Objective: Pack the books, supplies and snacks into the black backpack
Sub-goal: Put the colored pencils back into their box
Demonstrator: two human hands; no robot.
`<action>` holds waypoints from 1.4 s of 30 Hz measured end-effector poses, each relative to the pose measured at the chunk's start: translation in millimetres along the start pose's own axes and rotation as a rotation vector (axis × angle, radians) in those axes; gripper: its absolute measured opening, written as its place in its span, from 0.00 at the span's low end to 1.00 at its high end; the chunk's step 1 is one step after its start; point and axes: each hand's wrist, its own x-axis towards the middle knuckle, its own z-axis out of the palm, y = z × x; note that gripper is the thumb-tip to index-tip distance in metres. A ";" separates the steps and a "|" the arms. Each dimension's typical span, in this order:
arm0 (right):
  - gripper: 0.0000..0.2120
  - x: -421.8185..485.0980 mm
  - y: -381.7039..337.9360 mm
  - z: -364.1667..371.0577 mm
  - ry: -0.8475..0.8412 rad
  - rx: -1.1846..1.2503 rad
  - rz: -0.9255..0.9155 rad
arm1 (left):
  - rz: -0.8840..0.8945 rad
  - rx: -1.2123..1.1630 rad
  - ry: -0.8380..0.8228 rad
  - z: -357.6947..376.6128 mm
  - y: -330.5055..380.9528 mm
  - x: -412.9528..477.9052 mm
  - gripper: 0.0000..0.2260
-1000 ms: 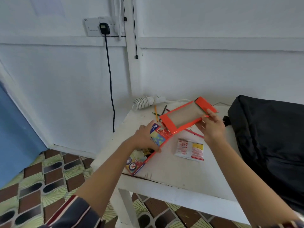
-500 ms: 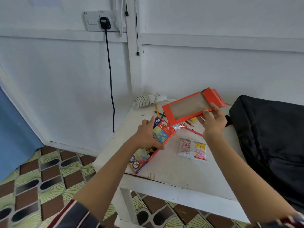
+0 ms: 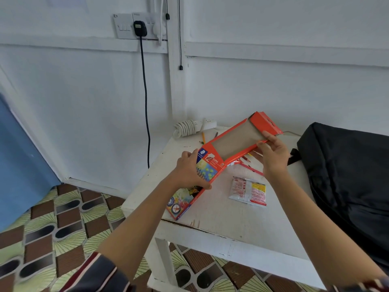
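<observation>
Setting: white painted table (image 3: 231,234) against a white panelled wall (image 3: 273,87); brown, black and cream patterned floor tiles (image 3: 63,224) below.

1. Pencil box sleeve (image 3: 185,199). Orange-red card carton with multicoloured artwork, lying slantwise at the table's front-left corner, its near end over the front edge. Legible: "12 Luna" in white beside a blue logo patch. Smaller print and the round symbols at the near end are too small to read.
2. Left hand (image 3: 189,171). Gripping the sleeve across its middle, thumb on the right edge, fingers curled over the left.
3. Snack packet (image 3: 248,190). Flat white sachet with red print and a yellow panel, right of the sleeve and apart from it, mid-table. Text unreadable.
4. Right hand (image 3: 273,157). Pinching the far end of the inner tray, thumb on top.
5. Inner tray (image 3: 237,142). Orange-red rim, plain brown card inside, hang-tab flap at the far end. It is tilted up off the table, its near end meeting the sleeve's mouth.
6. Loose pencils (image 3: 251,170). Several lie under and beyond the tray.
7. Black backpack (image 3: 347,175). Dark fabric, lying along the table's right edge.
8. White coiled cable and power strip (image 3: 193,126). At the far edge.
9. Wall socket (image 3: 134,25) with a black plug and hanging lead.
</observation>
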 end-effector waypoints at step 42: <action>0.22 24.6 -15.2 6.6 -0.313 -0.214 -0.067 | 0.006 0.032 -0.019 10.4 15.5 -3.8 0.52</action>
